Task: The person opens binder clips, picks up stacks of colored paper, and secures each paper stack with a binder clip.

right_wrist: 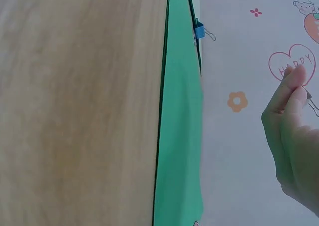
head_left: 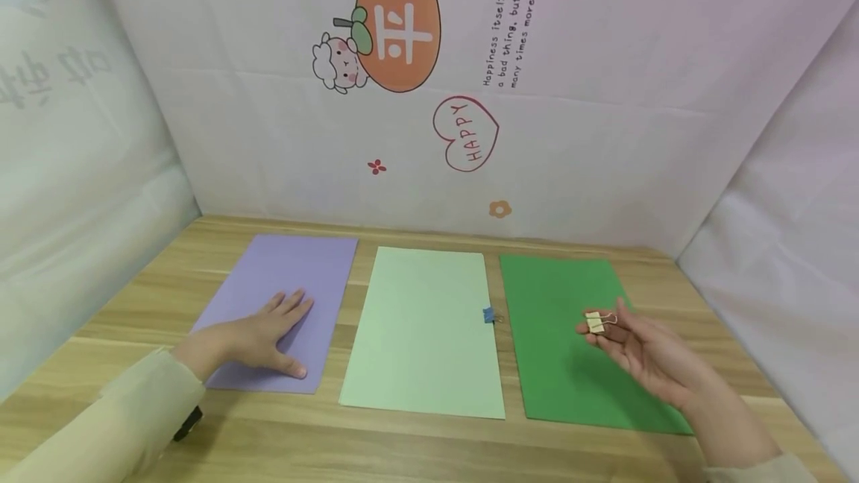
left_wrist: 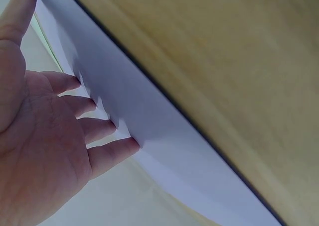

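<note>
My left hand (head_left: 265, 338) rests on a purple sheet (head_left: 288, 263) at the left, its fingers spread and fingertips touching the surface. Over a dark green sheet (head_left: 550, 304) at the right, my right hand (head_left: 654, 364) is raised, holding a small pale yellow binder clip (head_left: 594, 323) at its fingertips. One wire handle of that clip points back toward the palm. In the right wrist view the fingers mostly cover the clip. Between the two hands lies a light green stack of paper (head_left: 423, 334), with a blue binder clip (head_left: 488, 315) on its right edge.
The sheets lie side by side on a wooden table (head_left: 282, 434). White printed cloth (head_left: 268, 133) stands behind it, with more cloth at the left and right sides. A dark object (head_left: 188, 423) shows under the left sleeve.
</note>
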The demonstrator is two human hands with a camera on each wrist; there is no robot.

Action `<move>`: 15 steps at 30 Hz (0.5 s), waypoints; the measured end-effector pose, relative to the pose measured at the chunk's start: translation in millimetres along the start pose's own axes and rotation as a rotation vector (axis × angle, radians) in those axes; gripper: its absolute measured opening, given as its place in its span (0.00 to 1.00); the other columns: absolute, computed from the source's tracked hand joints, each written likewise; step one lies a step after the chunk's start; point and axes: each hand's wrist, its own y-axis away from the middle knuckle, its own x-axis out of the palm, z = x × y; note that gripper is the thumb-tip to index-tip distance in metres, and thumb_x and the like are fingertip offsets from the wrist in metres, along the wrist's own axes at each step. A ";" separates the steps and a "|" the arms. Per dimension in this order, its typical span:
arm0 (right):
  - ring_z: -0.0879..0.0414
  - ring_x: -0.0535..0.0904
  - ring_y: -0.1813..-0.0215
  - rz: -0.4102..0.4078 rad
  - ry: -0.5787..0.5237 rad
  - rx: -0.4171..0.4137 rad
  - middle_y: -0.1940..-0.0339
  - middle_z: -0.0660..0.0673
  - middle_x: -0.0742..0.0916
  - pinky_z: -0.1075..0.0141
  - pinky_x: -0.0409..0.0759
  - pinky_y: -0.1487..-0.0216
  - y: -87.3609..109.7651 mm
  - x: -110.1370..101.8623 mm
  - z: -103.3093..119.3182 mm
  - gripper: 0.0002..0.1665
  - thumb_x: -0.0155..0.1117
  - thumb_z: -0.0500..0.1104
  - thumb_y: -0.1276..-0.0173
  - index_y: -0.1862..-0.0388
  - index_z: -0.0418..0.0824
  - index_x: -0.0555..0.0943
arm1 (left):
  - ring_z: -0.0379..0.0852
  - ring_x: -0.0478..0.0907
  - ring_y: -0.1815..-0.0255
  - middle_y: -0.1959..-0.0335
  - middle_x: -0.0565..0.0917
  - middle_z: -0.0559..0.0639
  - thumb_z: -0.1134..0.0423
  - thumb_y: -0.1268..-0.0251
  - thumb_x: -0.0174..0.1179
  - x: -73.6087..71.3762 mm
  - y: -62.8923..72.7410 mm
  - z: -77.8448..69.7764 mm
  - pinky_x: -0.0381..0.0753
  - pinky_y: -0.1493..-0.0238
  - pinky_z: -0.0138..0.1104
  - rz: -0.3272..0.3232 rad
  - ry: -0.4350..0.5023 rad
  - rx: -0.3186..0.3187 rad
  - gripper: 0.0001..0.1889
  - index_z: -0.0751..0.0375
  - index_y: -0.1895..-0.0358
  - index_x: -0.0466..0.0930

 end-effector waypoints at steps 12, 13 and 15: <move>0.53 0.78 0.33 -0.021 0.074 -0.017 0.35 0.40 0.81 0.71 0.73 0.34 -0.6 3.2 -2.9 0.27 0.27 0.30 0.18 0.36 0.39 0.75 | 0.76 0.28 0.22 0.20 0.36 0.70 0.37 0.50 0.72 -0.8 1.4 -0.9 0.36 0.28 0.70 0.001 -0.002 -0.002 0.64 0.69 0.21 0.42; 0.52 0.77 0.32 -0.010 0.059 -0.018 0.34 0.39 0.81 0.70 0.72 0.33 -0.9 3.5 -2.9 0.27 0.27 0.30 0.18 0.36 0.39 0.74 | 0.76 0.28 0.22 0.20 0.36 0.70 0.37 0.50 0.72 -0.8 1.4 -0.9 0.36 0.28 0.70 0.000 -0.002 -0.002 0.64 0.69 0.21 0.42; 0.51 0.75 0.30 0.012 0.035 -0.020 0.33 0.37 0.80 0.70 0.71 0.32 -2.0 3.5 -2.7 0.28 0.25 0.30 0.18 0.36 0.38 0.73 | 0.76 0.28 0.22 0.20 0.36 0.71 0.38 0.50 0.72 -0.8 1.8 -1.2 0.36 0.28 0.70 -0.003 -0.001 0.001 0.64 0.70 0.21 0.42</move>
